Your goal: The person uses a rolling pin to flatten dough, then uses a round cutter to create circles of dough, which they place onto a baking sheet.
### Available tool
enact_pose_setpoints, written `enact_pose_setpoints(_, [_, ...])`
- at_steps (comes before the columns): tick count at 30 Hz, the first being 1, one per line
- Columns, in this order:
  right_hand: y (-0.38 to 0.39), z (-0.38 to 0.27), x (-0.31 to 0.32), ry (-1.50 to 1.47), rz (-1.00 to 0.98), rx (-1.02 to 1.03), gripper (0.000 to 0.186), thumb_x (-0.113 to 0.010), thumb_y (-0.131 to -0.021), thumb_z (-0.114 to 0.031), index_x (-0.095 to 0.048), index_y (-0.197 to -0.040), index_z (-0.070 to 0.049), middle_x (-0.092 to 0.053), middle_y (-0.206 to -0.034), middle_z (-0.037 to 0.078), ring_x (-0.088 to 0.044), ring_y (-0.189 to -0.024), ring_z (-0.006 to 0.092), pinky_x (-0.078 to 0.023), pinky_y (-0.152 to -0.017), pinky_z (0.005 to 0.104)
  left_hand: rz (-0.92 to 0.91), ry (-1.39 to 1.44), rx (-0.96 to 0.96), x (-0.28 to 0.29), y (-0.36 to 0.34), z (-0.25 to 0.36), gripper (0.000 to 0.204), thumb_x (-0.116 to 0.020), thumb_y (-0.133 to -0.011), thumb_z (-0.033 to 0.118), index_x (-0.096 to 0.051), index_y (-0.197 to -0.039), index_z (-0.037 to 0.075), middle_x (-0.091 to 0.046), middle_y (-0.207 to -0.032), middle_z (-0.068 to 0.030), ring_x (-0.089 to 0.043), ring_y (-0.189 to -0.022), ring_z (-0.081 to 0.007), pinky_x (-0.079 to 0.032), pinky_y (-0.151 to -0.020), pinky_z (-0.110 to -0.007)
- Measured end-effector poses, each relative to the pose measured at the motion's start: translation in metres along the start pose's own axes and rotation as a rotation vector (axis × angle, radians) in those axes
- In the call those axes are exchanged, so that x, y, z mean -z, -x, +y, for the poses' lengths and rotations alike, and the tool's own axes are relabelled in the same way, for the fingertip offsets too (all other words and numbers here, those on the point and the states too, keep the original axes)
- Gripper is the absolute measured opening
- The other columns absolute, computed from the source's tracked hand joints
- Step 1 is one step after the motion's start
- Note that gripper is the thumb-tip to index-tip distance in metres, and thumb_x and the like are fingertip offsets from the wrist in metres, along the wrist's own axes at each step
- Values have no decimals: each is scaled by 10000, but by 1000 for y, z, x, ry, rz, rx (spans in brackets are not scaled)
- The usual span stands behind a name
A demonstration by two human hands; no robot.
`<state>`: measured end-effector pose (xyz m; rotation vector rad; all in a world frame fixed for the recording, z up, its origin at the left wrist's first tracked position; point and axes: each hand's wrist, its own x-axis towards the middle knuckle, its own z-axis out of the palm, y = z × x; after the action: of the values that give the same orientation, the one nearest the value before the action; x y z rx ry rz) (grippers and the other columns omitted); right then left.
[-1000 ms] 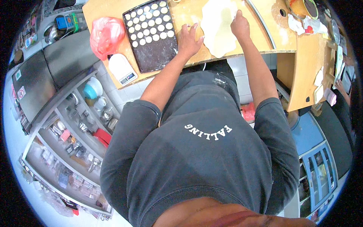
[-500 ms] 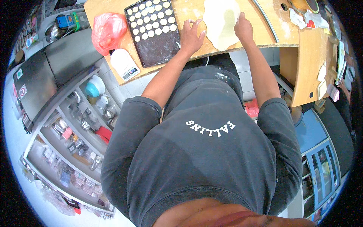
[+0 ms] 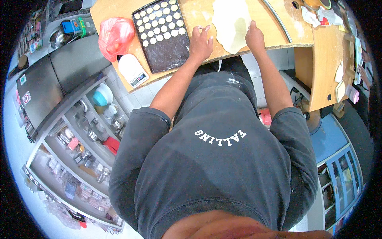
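A pale, thin sheet of rolled dough (image 3: 227, 26) lies flat on the wooden table, its outline uneven. Just left of it is my left hand (image 3: 201, 44), open with fingers apart, between the dough and a dark baking tray (image 3: 165, 55). Rows of small round pale dough pieces (image 3: 164, 28) fill the far part of that tray; its near part is bare and dusted. My right hand (image 3: 254, 38) is closed at the dough's right edge, fingers curled in and pressed together. Whatever its fingertips grip, if anything, is hidden.
Left of the tray sit a pink plastic bag (image 3: 116, 38) and a white kitchen scale (image 3: 132, 69). A long metal rod (image 3: 278, 22) lies right of the dough. The table (image 3: 300, 34) turns toward me on the right. Crowded shelves (image 3: 75, 147) stand at lower left, a blue cabinet (image 3: 338, 175) at lower right.
The whole view has shifted slightly. My left hand's thumb sits a little farther from the dough's edge; my right hand keeps nearly the same place and closed shape.
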<state>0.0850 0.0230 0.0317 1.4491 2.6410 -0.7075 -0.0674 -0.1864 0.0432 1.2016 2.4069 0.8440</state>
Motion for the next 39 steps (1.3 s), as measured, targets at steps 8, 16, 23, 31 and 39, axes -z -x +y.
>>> enact_pose_setpoints(8, [32,5,1,-41,-2,-15,211,-484,-963,-70,-503,-1159,6,-689,-905,333,-696,-890,506,-539,-781,600,-41,21,17,1,7,5,525,-700,-905,165,-564,-1406,84,-471,-1335,-262,-518,-1259,-436,-445,-1066,-497])
enact_pose_setpoints(16, [61,13,-2,-57,-5,-57,202,-477,-973,-73,-506,-1160,-2,-688,-900,334,-695,-890,508,-539,-773,598,-54,37,-5,-2,8,5,524,-691,-914,164,-555,-1415,90,-461,-1346,-264,-514,-1265,-443,-437,-1088,-495])
enact_pose_setpoints(23, [81,20,-9,-59,-21,-76,231,-500,-960,-78,-499,-1180,-10,-683,-876,334,-684,-852,521,-529,-751,611,-64,36,-13,-2,10,5,526,-695,-910,167,-551,-1410,88,-460,-1342,-282,-501,-1273,-453,-433,-1089,-504])
enact_pose_setpoints(31, [99,23,-14,-56,-13,-101,270,-520,-949,-81,-500,-1210,-15,-688,-871,319,-679,-840,520,-521,-754,624,-109,-8,14,-14,18,5,537,-706,-914,191,-553,-1419,92,-461,-1362,-268,-510,-1277,-439,-452,-1075,-494])
enact_pose_setpoints(39, [110,17,-4,-47,-25,-90,161,-513,-938,-40,-515,-1095,-3,-689,-841,304,-690,-837,508,-548,-737,598,-150,8,42,-18,26,13,488,-712,-894,211,-613,-1351,72,-511,-1313,-247,-534,-1252,-417,-453,-1056,-489])
